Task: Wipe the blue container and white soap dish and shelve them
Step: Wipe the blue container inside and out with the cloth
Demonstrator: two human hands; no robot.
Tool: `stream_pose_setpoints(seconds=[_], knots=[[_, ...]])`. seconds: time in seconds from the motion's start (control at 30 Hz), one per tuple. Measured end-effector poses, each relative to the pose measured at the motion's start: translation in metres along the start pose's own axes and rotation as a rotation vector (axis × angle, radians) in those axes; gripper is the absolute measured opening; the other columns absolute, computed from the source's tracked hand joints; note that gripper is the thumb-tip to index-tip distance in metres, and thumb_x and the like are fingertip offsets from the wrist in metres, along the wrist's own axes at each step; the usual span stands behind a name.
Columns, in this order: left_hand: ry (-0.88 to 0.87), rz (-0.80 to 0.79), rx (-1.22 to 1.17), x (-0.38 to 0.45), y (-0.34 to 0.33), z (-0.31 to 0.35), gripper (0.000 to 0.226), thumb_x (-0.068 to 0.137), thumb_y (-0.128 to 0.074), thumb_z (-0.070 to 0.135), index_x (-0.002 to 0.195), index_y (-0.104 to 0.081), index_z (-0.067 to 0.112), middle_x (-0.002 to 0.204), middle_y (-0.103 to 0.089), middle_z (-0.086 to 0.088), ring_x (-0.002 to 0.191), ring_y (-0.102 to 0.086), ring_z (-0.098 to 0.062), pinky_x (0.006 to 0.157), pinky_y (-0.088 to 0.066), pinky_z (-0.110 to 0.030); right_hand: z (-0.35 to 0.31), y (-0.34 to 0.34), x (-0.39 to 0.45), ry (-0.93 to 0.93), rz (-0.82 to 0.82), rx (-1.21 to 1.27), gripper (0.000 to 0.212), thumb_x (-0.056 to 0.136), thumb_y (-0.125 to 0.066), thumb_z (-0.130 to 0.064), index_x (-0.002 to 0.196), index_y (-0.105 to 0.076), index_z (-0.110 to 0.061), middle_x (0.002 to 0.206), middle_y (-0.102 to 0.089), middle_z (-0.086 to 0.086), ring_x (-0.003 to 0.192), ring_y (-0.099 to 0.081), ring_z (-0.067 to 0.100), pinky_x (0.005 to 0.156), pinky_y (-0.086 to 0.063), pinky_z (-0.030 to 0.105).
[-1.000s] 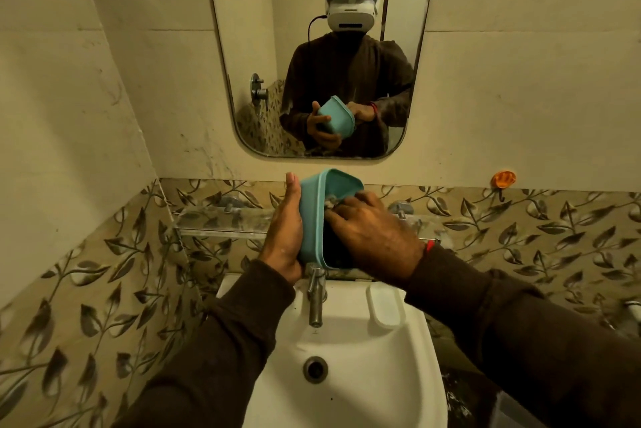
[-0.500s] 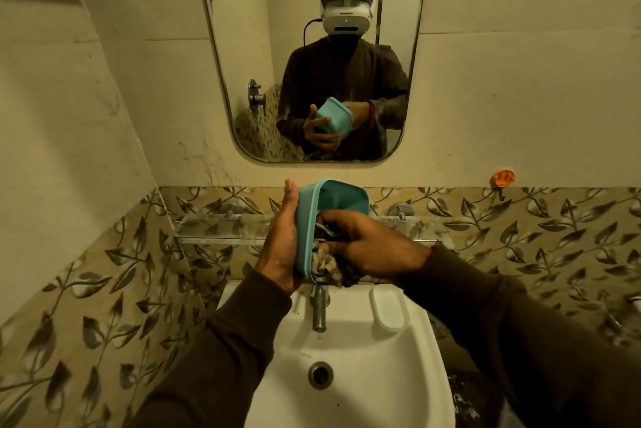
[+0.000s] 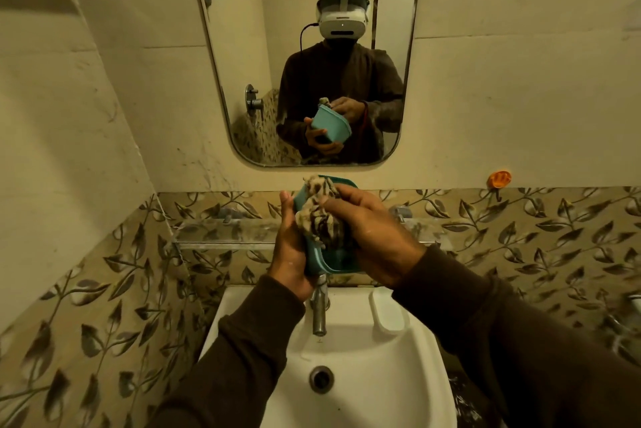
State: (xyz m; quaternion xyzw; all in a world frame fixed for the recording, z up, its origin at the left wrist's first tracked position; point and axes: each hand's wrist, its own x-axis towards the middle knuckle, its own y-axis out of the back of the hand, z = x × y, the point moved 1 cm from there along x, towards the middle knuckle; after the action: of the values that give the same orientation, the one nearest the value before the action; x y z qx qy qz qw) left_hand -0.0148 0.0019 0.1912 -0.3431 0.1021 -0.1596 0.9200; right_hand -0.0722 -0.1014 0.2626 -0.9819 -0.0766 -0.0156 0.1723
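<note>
The blue container (image 3: 338, 260) is tipped on its side above the tap, its opening facing right. My left hand (image 3: 290, 256) grips its left wall and base from behind. My right hand (image 3: 373, 236) clutches a striped brown-and-cream cloth (image 3: 317, 212) and presses it over the container's upper rim, hiding most of the inside. The white soap dish (image 3: 386, 314) lies flat on the basin's right shoulder, below my right wrist. A glass shelf (image 3: 222, 231) runs along the wall behind my hands.
A white basin (image 3: 347, 389) with a steel tap (image 3: 319, 309) and drain (image 3: 321, 378) sits below. The mirror (image 3: 305, 53) above reflects a person holding the container. An orange hook (image 3: 499, 179) is on the right wall. Leaf-patterned tiles surround the basin.
My right hand has drawn the cloth from deep inside the container up to its top rim. The container has tilted slightly with its lower end toward the tap.
</note>
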Motion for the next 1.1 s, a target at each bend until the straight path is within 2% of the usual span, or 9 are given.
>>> stream_pose_setpoints(seconds=[0.13, 0.23, 0.3, 0.43, 0.53, 0.6, 0.73, 0.9, 1.1], knots=[[0.086, -0.071, 0.037, 0.0, 0.006, 0.015, 0.08, 0.089, -0.033, 0.08, 0.104, -0.082, 0.018, 0.111, -0.078, -0.018, 0.099, -0.076, -0.034, 0.073, -0.063, -0.047, -0.012, 0.009, -0.007, -0.001, -0.25, -0.608, 0.025, 0.097, -0.051, -0.014, 0.114, -0.065, -0.024, 0.109, -0.072, 0.001, 0.1, -0.068, 0.016, 0.081, -0.058, 0.029], [0.117, -0.042, 0.07, -0.003, 0.007, 0.014, 0.081, 0.093, -0.034, 0.074, 0.119, -0.074, 0.009, 0.116, -0.075, -0.022, 0.105, -0.074, -0.035, 0.077, -0.063, -0.043, -0.019, 0.01, -0.006, 0.212, -0.426, -1.311, 0.021, 0.095, -0.056, -0.018, 0.112, -0.067, -0.017, 0.107, -0.07, 0.002, 0.096, -0.065, 0.016, 0.086, -0.054, 0.034], [0.154, -0.027, 0.034, -0.007, 0.005, 0.009, 0.077, 0.094, -0.037, 0.072, 0.124, -0.07, 0.009, 0.119, -0.073, -0.023, 0.106, -0.073, -0.037, 0.08, -0.062, -0.045, -0.023, 0.006, -0.004, 0.383, -0.417, -1.53, 0.022, 0.09, -0.062, -0.019, 0.111, -0.069, -0.017, 0.11, -0.068, 0.002, 0.098, -0.063, 0.016, 0.087, -0.052, 0.033], [0.211, -0.035, -0.068, -0.011, 0.002, 0.003, 0.066, 0.095, -0.045, 0.067, 0.119, -0.072, 0.012, 0.109, -0.076, -0.022, 0.094, -0.076, -0.037, 0.077, -0.061, -0.045, -0.028, 0.003, -0.002, 0.677, -0.277, -1.545, 0.026, 0.08, -0.074, -0.012, 0.105, -0.072, -0.014, 0.104, -0.067, 0.007, 0.093, -0.064, 0.02, 0.078, -0.052, 0.025], [0.2, -0.02, -0.057, -0.013, -0.004, 0.0, 0.065, 0.096, -0.044, 0.066, 0.126, -0.067, 0.013, 0.109, -0.077, -0.021, 0.093, -0.077, -0.035, 0.077, -0.06, -0.045, -0.029, 0.008, 0.0, 0.767, -0.185, -1.602, 0.022, 0.081, -0.072, -0.015, 0.103, -0.071, -0.014, 0.102, -0.063, 0.007, 0.088, -0.063, 0.023, 0.07, -0.058, 0.035], [0.192, -0.007, -0.045, -0.014, -0.009, -0.002, 0.066, 0.095, -0.043, 0.067, 0.126, -0.066, 0.014, 0.113, -0.076, -0.022, 0.097, -0.076, -0.036, 0.08, -0.061, -0.046, -0.029, 0.011, 0.002, 0.824, -0.062, -1.657, 0.022, 0.083, -0.069, -0.021, 0.103, -0.068, -0.014, 0.101, -0.062, 0.008, 0.084, -0.063, 0.025, 0.061, -0.057, 0.042], [0.168, 0.014, -0.031, -0.013, -0.011, -0.003, 0.069, 0.092, -0.045, 0.072, 0.131, -0.064, 0.018, 0.122, -0.071, -0.025, 0.117, -0.064, -0.042, 0.093, -0.057, -0.053, -0.016, 0.007, 0.002, 0.954, 0.062, -1.803, 0.025, 0.078, -0.074, -0.02, 0.099, -0.068, -0.007, 0.093, -0.064, 0.014, 0.078, -0.063, 0.03, 0.053, -0.054, 0.037], [0.097, 0.012, 0.07, -0.007, 0.006, -0.003, 0.069, 0.087, -0.041, 0.08, 0.119, -0.073, 0.029, 0.118, -0.075, -0.019, 0.109, -0.071, -0.038, 0.086, -0.059, -0.056, -0.008, 0.016, 0.0, 0.778, 0.036, -1.946, 0.05, 0.06, -0.087, -0.025, 0.102, -0.067, -0.006, 0.098, -0.064, 0.014, 0.083, -0.063, 0.029, 0.054, -0.054, 0.036], [0.04, 0.021, 0.148, -0.009, 0.007, -0.004, 0.07, 0.085, -0.042, 0.082, 0.115, -0.076, 0.029, 0.116, -0.076, -0.017, 0.105, -0.074, -0.036, 0.077, -0.061, -0.051, 0.002, 0.014, -0.005, 0.597, -0.054, -1.987, 0.076, 0.065, -0.084, -0.035, 0.13, -0.052, -0.013, 0.119, -0.057, 0.016, 0.107, -0.058, 0.034, 0.079, -0.054, 0.045]])
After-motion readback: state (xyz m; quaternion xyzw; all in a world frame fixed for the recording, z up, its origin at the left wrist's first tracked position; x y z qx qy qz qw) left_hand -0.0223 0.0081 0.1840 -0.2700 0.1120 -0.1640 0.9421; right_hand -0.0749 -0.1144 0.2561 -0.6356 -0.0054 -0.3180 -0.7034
